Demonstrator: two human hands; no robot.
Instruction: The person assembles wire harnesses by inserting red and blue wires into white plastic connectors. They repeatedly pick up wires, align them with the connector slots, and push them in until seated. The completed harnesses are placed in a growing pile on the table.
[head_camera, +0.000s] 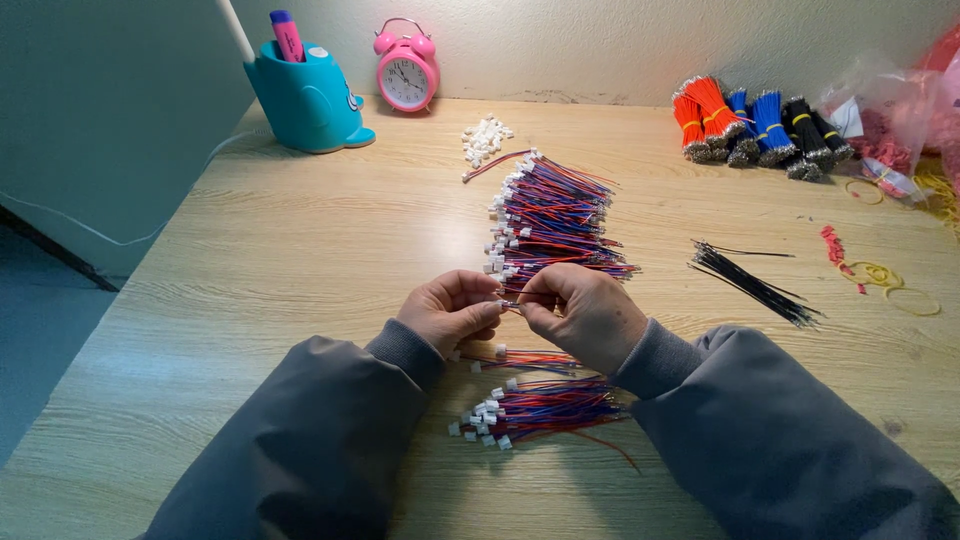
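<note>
A small white plug (506, 303) on red and blue wires is pinched mid-frame between the left hand (450, 310) and right hand (585, 315), both closed on it. Looks like mid-assembly; steady fingertip alignment is needed next. Finished wire pile (550, 215) sits just above.

red-and-blue wires (555, 215), white connectors (486, 138), pink clock (406, 68), teal holder (305, 97)

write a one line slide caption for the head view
Both hands, left hand and right hand, pinch a white connector between piles of red-and-blue wire leads on a wooden table.
</note>
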